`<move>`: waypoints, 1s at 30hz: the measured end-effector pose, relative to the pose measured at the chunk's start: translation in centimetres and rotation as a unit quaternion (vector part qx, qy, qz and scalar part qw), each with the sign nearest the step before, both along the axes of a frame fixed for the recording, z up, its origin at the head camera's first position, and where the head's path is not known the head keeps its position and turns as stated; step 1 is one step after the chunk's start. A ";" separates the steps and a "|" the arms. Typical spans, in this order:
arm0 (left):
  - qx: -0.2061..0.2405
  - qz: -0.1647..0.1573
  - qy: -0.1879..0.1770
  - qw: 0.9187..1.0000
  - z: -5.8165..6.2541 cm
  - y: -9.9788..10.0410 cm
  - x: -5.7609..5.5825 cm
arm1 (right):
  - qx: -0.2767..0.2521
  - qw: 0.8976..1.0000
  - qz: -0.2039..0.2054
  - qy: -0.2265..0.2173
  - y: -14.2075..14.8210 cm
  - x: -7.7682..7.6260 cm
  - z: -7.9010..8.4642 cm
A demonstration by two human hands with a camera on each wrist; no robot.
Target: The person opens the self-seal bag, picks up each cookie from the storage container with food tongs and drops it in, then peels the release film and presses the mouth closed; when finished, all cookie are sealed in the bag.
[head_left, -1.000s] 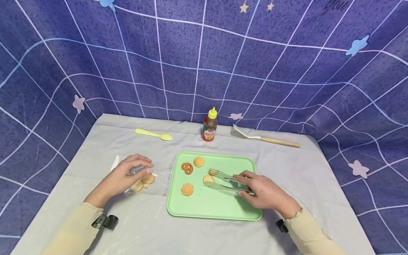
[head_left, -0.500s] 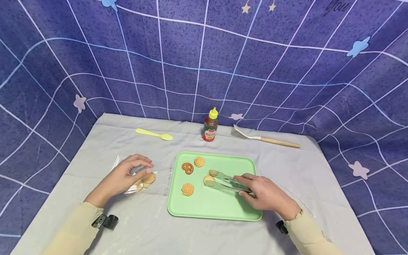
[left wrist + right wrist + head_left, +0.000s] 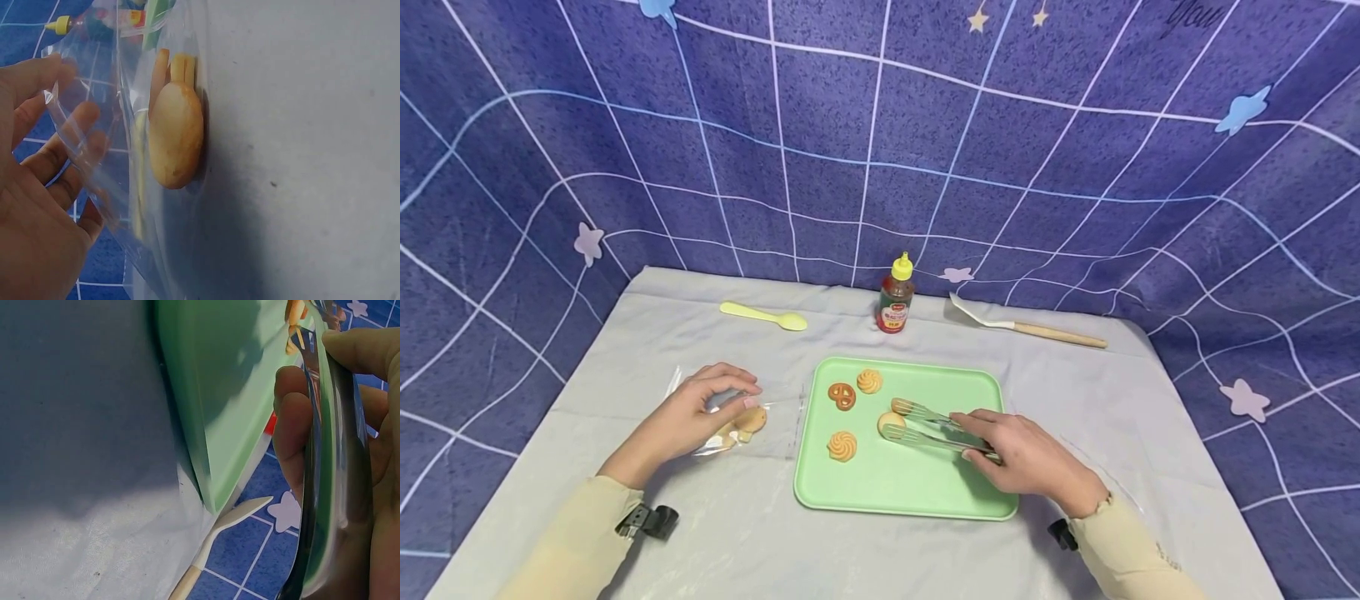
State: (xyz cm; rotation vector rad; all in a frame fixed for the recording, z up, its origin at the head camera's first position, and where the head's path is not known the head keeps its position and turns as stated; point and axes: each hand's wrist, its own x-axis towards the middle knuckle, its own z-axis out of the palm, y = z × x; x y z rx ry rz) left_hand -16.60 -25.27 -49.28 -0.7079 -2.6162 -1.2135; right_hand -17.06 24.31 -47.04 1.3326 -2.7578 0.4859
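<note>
In the head view my left hand (image 3: 700, 408) is at the left, over a clear plastic bag (image 3: 782, 417). The left wrist view shows its thumb and finger pinching the bag's edge, with the film raised off the table. Several pale biscuits (image 3: 176, 134) lie inside the bag. My right hand (image 3: 1018, 446) grips metal tongs (image 3: 936, 429) over the green tray (image 3: 917, 500). The tong tips stand on either side of a round biscuit (image 3: 887, 421). Two swirl cookies, one nearer me (image 3: 842, 447) and one farther (image 3: 869, 382), and a pretzel (image 3: 842, 397) lie to its left on the tray.
Behind the tray stands a red sauce bottle (image 3: 895, 304) with a yellow cap. A yellow spoon (image 3: 763, 316) lies at the back left, a wooden-handled spatula (image 3: 1037, 329) at the back right. A blue curtain (image 3: 865, 150) rises behind the table's back edge.
</note>
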 end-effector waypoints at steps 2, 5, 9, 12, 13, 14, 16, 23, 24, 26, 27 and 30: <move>0.001 0.000 -0.001 1.000 -0.1 0.0 0.0 | -0.001 1.000 -0.001 -0.003 0.0 0.0 0.0; 0.003 -0.003 0.000 1.000 -0.1 -0.1 0.0 | -0.007 1.000 0.000 -0.009 -0.1 0.0 0.0; 0.007 -0.009 0.002 1.000 -0.2 -0.2 0.0 | -0.012 1.000 0.003 -0.016 -0.4 0.0 0.1; 0.006 -0.010 0.004 1.000 -0.2 -0.2 0.1 | -0.009 1.000 0.001 -0.024 -0.7 0.0 0.2; 0.005 -0.010 0.004 1.000 -0.1 -0.2 0.1 | -0.007 1.000 0.000 -0.027 -0.8 -0.1 0.3; 0.004 -0.010 0.004 1.000 -0.1 -0.2 0.1 | -0.005 1.000 -0.001 -0.030 -1.0 -0.1 0.3; 0.003 -0.011 0.004 1.000 0.0 -0.2 0.1 | -0.003 0.999 -0.002 -0.035 -1.3 -0.2 0.4; 0.003 -0.011 0.003 1.000 0.2 -0.1 0.1 | -0.008 0.999 0.017 -0.034 -4.0 -0.9 0.9; 0.003 -0.010 0.001 1.000 0.2 -0.1 0.1 | -0.009 0.999 0.020 -0.033 -4.5 -1.0 1.0; 0.003 -0.009 -0.001 1.000 0.2 0.0 0.1 | -0.010 0.999 0.024 -0.031 -5.6 -1.3 1.0; 0.004 -0.009 -0.001 1.000 0.2 0.0 0.1 | -0.010 0.999 0.026 -0.031 -6.1 -1.4 1.0; 0.007 -0.008 -0.002 1.000 0.1 0.0 0.0 | -0.005 0.999 0.031 -0.035 -7.7 -1.7 1.0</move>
